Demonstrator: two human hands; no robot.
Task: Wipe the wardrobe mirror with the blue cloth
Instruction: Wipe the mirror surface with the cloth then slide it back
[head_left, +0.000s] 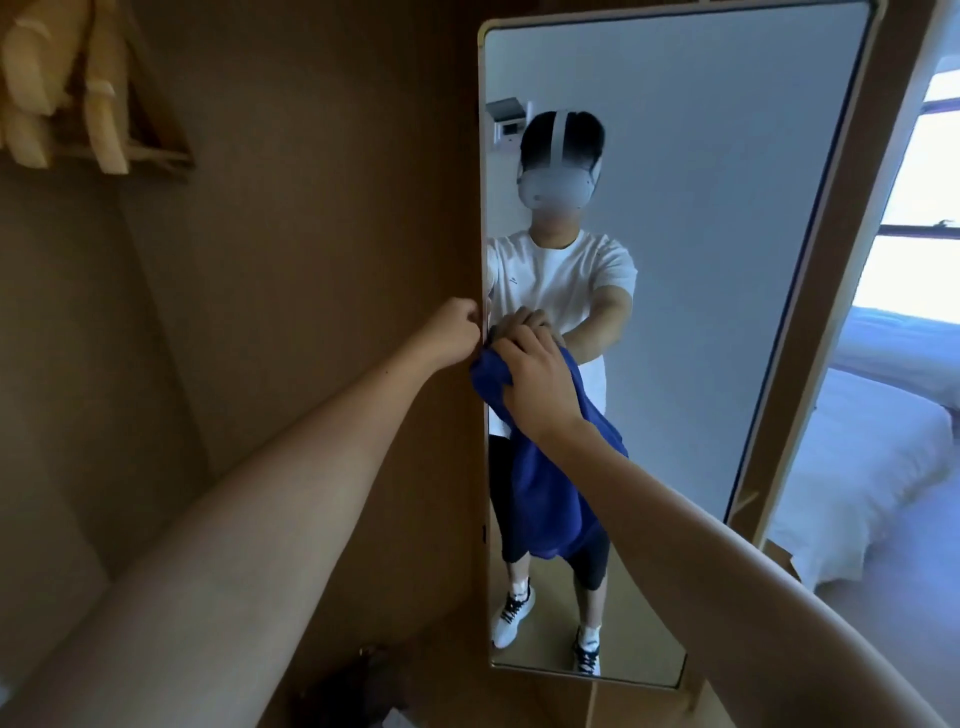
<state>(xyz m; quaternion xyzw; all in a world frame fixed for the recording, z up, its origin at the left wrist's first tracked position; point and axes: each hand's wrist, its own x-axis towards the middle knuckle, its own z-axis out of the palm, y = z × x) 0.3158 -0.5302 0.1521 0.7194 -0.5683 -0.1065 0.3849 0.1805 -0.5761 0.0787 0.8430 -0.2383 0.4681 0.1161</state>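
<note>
Two bare hands are out in front of me at the mirror (675, 234), which stands tall in a pale frame on the inner side of the open wardrobe door (878, 171). My right hand (537, 376) lies on the blue cloth (545, 493) and holds its top bunched against the glass near the mirror's left edge, about halfway up; the fingers bend over the fabric, so that grip is pinching the cloth. The rest of the cloth hangs loose down the glass below my wrist. My left hand (454, 325) is at the mirror's left frame edge with the fingers curled in; whether they are hooked round the edge or holding nothing, I cannot tell. Wooden hangers (62, 98) hang in the wardrobe at upper left. Right of the door, a bed (872, 467) with white bedding sits under a bright window (924, 208).
</note>
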